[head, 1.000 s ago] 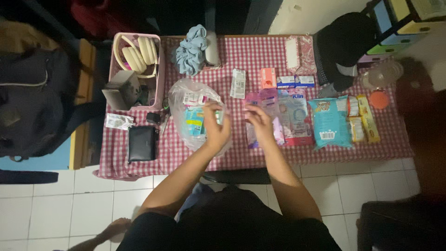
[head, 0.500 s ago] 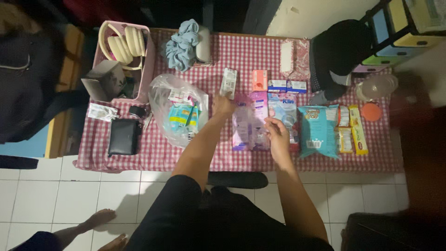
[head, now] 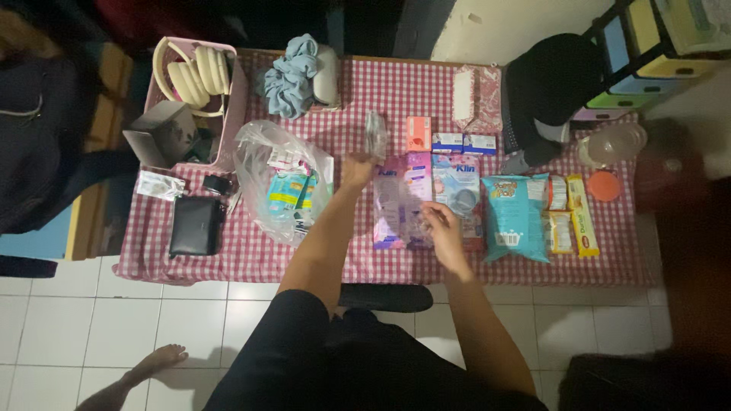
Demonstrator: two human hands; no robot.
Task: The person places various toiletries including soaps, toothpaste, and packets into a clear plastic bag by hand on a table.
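At the far left of the bench [head: 251, 262], which wore a red-and-white checked cloth, a pink basket [head: 228, 114] held cream headphones [head: 194, 76] and a small grey box [head: 156, 135]. Below it lay a small clear packet [head: 160, 185] and a black wallet [head: 194, 226]. Just to the right sat a clear plastic bag [head: 259, 164] with small teal and white packs inside, and behind it, at the bench's far edge, a blue-grey scrunchie [head: 289, 76].

The left hand [head: 356, 169] reached over the bench beside the bag, its grip clamped on a small blister strip [head: 375, 135] that was lifted off the cloth and blurred; the exact finger hold could not be made out. Just right of the strip stood a small orange box [head: 418, 131] and two small blue-and-white boxes [head: 463, 143].

Below these lay a pink-purple pouch [head: 396, 194], with a pale blue pouch [head: 459, 190] next to it. The right hand [head: 442, 228] rested at the lower edge of these two pouches, fingers curled and touching the packaging; whether it was closed on anything I cannot tell.

Further right lay a teal snack bag [head: 516, 217], then yellow wafer packs [head: 575, 213], an orange lid [head: 604, 185] and a clear jar [head: 609, 143]. A black cloth bundle [head: 548, 84] sat at the far right corner.
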